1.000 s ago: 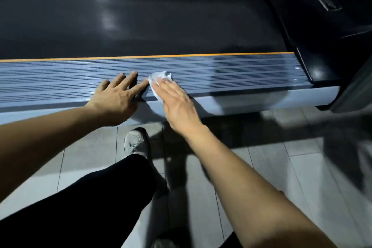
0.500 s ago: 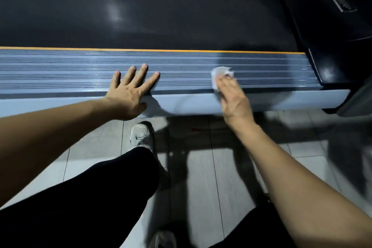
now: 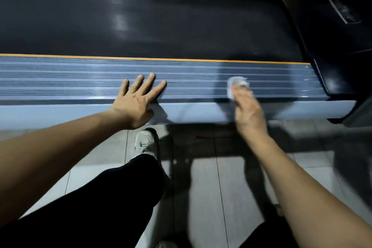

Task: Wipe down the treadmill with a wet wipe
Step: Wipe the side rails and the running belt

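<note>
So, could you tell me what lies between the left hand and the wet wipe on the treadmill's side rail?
Only bare ribbed side rail, seen in the head view. The left hand rests flat; the right hand presses the wet wipe.

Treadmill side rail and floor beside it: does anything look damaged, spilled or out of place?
Nothing looks damaged. The one odd thing is a small red mark on the grey floor tile just below the side rail, between the white shoe and the right hand; what it is cannot be told.
</note>
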A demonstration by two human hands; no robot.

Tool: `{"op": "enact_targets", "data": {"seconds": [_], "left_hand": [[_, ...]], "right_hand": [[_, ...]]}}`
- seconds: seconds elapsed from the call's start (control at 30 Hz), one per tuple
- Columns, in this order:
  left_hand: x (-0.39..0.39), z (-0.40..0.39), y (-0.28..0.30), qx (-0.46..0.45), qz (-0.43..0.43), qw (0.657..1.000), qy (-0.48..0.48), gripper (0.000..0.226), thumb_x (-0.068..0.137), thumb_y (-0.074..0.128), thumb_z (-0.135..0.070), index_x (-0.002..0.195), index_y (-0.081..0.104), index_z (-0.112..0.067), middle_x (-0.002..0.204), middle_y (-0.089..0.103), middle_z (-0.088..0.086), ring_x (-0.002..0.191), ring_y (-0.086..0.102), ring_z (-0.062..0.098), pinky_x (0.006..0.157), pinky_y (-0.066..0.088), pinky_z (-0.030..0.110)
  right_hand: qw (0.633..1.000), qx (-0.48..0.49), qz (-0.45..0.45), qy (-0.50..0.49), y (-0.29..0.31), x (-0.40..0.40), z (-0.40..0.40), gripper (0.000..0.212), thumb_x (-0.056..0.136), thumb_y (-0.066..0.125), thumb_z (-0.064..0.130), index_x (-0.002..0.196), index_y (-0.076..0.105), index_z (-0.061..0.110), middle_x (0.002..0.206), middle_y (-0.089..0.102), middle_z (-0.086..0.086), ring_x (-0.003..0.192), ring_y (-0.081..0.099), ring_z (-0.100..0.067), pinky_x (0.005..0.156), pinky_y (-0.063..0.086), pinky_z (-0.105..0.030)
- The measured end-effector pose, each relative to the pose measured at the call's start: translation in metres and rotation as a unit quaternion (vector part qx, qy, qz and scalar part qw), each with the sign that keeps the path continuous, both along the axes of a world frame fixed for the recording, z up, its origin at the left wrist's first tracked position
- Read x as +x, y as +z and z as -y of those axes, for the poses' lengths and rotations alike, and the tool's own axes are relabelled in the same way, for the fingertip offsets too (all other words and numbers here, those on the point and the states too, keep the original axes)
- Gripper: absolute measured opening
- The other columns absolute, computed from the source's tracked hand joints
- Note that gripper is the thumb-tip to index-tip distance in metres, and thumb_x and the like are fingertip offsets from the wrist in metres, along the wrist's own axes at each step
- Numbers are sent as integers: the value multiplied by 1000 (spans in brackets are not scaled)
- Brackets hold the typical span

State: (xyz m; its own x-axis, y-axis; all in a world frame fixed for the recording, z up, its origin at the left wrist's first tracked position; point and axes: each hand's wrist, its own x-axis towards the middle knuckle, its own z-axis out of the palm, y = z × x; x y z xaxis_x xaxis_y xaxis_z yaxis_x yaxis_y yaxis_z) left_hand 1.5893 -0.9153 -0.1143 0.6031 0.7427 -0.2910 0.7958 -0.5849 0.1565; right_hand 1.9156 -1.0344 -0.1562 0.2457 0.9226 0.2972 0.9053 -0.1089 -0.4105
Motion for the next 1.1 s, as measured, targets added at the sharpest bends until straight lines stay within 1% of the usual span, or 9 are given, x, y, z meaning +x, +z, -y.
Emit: {"op": "enact_targets", "data": {"seconds": [0.1, 0.27, 0.4, 0.5, 0.67, 0.87, 0.97, 1.03, 1.1], "left_hand": [[-3, 0, -2, 26, 13, 1000, -8, 86, 103, 48, -39, 159, -16, -41, 170, -20, -1, 158, -12, 29, 127, -3, 52], [-34, -1, -11, 81, 53, 995, 38, 82, 100, 53, -42, 164, 3, -34, 172, -1, 8, 158, 4, 34, 127, 5, 50], [-58, -1, -18, 99, 18, 992, 70, 82, 93, 35, -58, 163, -3, -38, 172, 0, 9, 157, 5, 38, 126, 6, 54], [-58, -2, -22, 77, 13, 994, 74, 86, 85, 18, -67, 160, -16, -41, 170, -16, 6, 158, -10, 35, 125, -6, 52], [-59, -4, -15, 47, 15, 996, 76, 89, 100, 48, -53, 157, -20, -44, 168, -26, 2, 156, -19, 30, 126, -11, 48], [-54, -4, -13, 26, -8, 996, 80, 94, 99, 46, -58, 153, -30, -44, 165, -33, 3, 154, -24, 30, 125, -13, 49], [-52, -4, -13, 26, -15, 996, 81, 95, 99, 45, -60, 152, -33, -44, 164, -35, 3, 153, -26, 31, 125, -13, 50], [-52, -4, -13, 24, -16, 996, 81, 96, 99, 45, -60, 151, -34, -44, 163, -36, 3, 153, -28, 30, 125, -14, 50], [-53, -4, -12, 23, -14, 996, 85, 97, 99, 47, -59, 151, -33, -45, 164, -35, 2, 153, -28, 29, 125, -14, 49]], "right_hand": [[994, -53, -17, -96, 17, 20, 4, 56, 88, 46, -9, 140, 59, 7, 149, 52, -13, 141, 46, -29, 121, 30, -39], [993, -81, -41, -72, 38, -10, -61, 51, 92, 44, -4, 137, 60, 15, 142, 57, -12, 126, 54, -36, 97, 44, -39], [991, -96, -35, -87, 28, -70, -110, 62, 89, 42, -9, 149, 43, 6, 156, 40, -16, 143, 38, -30, 113, 31, -34], [995, -88, -34, 37, 29, -150, -135, 61, 88, 44, -10, 147, 46, 7, 153, 43, -13, 139, 42, -30, 112, 34, -37], [978, -74, 29, 193, 22, -189, -140, 69, 92, 40, -9, 157, 31, 11, 164, 30, -5, 153, 22, -20, 125, 8, -27], [990, -52, -11, -132, 13, -65, -104, 63, 87, 43, -7, 149, 43, 4, 153, 45, -18, 143, 38, -34, 120, 28, -41], [983, -55, -51, -166, 20, -91, -108, 56, 93, 45, -3, 148, 43, 4, 151, 46, -18, 141, 40, -34, 116, 31, -38], [989, -68, -67, -117, 25, -144, -118, 45, 102, 41, 6, 146, 47, 7, 148, 50, -15, 137, 45, -31, 109, 32, -32], [995, -57, -78, 25, 21, -202, -120, 49, 99, 39, 0, 147, 47, 6, 152, 46, -14, 143, 40, -29, 117, 23, -30]]}}
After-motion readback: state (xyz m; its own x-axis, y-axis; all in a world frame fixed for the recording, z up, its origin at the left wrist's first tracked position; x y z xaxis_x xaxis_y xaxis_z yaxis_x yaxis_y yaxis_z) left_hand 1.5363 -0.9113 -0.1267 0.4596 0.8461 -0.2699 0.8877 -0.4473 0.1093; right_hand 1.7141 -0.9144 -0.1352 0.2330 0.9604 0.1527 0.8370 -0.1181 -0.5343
